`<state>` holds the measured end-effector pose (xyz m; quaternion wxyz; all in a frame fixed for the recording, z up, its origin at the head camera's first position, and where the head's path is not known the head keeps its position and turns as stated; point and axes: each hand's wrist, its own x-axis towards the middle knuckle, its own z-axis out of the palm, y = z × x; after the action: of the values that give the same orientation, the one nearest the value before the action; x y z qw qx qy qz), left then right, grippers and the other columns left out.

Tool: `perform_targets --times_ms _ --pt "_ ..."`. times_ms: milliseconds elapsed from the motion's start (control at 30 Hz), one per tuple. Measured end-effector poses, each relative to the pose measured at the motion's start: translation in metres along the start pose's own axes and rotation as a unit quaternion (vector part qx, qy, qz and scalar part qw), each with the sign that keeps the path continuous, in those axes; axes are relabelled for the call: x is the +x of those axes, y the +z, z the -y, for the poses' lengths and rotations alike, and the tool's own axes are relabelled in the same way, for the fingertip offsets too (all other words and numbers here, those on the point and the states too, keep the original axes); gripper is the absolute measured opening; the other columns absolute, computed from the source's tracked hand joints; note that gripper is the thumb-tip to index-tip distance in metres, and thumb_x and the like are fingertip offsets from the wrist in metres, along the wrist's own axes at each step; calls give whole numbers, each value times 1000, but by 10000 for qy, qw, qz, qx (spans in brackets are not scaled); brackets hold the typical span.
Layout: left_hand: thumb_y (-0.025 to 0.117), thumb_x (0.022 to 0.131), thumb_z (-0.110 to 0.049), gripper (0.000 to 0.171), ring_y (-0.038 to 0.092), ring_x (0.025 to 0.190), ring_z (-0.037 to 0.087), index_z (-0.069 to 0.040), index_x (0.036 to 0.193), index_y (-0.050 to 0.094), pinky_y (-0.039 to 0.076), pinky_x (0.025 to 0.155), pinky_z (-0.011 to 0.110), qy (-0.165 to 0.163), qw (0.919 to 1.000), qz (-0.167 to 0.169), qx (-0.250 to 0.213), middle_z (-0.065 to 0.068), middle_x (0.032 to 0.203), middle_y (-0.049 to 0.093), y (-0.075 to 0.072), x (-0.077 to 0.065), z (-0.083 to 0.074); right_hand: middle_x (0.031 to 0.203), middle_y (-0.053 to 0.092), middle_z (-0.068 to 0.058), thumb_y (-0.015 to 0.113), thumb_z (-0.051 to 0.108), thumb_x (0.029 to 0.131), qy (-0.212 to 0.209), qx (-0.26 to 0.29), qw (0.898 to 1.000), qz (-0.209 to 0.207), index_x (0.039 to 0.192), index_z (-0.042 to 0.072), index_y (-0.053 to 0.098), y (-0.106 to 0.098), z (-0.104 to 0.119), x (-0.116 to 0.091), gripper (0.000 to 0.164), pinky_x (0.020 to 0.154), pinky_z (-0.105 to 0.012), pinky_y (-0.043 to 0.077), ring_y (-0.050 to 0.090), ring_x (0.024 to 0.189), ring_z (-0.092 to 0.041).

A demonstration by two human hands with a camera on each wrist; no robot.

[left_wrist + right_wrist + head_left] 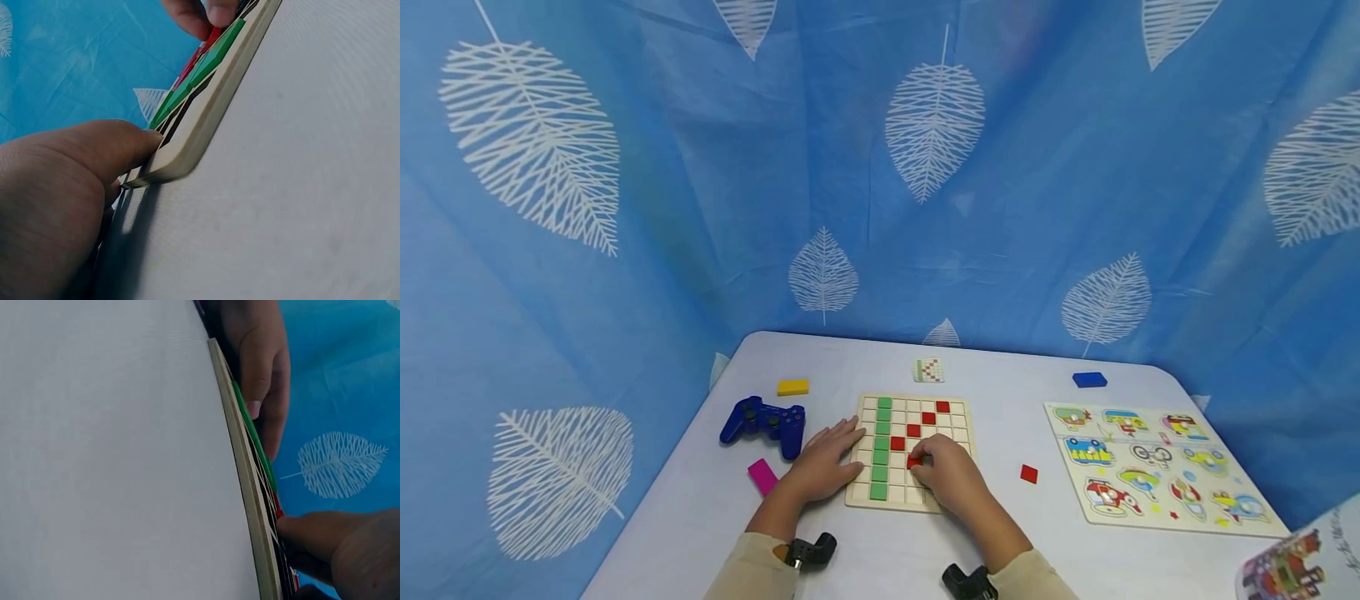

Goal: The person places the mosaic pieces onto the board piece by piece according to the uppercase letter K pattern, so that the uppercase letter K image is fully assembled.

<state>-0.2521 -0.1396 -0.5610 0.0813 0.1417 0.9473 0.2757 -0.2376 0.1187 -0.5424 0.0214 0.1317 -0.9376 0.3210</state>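
Note:
A wooden grid board (958, 422) lies on the table with a column of green tiles (881, 442) and a diagonal of red tiles (913, 431) in its cells. My left hand (822, 463) rests against the board's left edge, fingers extended; in the left wrist view its thumb (125, 145) lies on the frame by the corner. With thumb and fingertips, my right hand (952, 477) pinches a red tile (913, 462) at a cell below the diagonal's lower end. The right wrist view shows the right thumb (312, 530) against that tile's edge. The hand covers the board's lower right.
A loose red tile (1029, 474) lies right of the board, a pattern card (928, 370) behind it. A picture puzzle (1120, 467) and blue block (1089, 380) are at right. Left are a game controller (765, 423), yellow block (793, 387) and pink block (763, 477).

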Motion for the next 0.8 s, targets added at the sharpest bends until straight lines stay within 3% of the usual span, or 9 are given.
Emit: perform_targets --times_ms 233,433,533,633,800 --pt "65 101 -39 64 20 162 23 -22 160 46 17 132 50 0 10000 17 -27 -2 173 29 -1 0 -1 98 64 4 82 11 86 64 -228 9997 -21 95 19 78 4 2 2 13 79 -35 55 60 89 -12" --pt "64 101 -40 64 21 162 23 -22 160 46 17 132 51 14 10000 39 -46 -2 173 29 1 -1 -1 113 67 3 78 14 91 303 286 9990 135 114 19 77 -15 -9 -6 24 87 -38 55 59 98 -14" --pt "63 101 -40 64 21 162 23 -22 160 46 17 132 51 34 10000 39 -10 -2 173 28 1 0 -2 123 66 0 79 18 93 639 386 9972 -32 122 19 74 -41 -28 -13 30 89 -40 56 60 101 -18" --pt "63 101 -40 64 20 162 23 -22 160 45 17 132 50 34 10000 45 47 -2 173 28 -1 0 -2 129 66 -8 79 20 92 1004 53 9948 -175 127 14 72 -69 -56 -23 35 95 -48 57 63 109 -25" --pt "64 101 -39 64 20 162 23 -22 160 45 17 132 50 -28 10000 44 46 -2 173 28 -5 -3 -2 133 63 -18 83 24 89 1557 -446 9867 100 135 8 66 -97 -98 -39 52 106 -63 50 58 124 -38"
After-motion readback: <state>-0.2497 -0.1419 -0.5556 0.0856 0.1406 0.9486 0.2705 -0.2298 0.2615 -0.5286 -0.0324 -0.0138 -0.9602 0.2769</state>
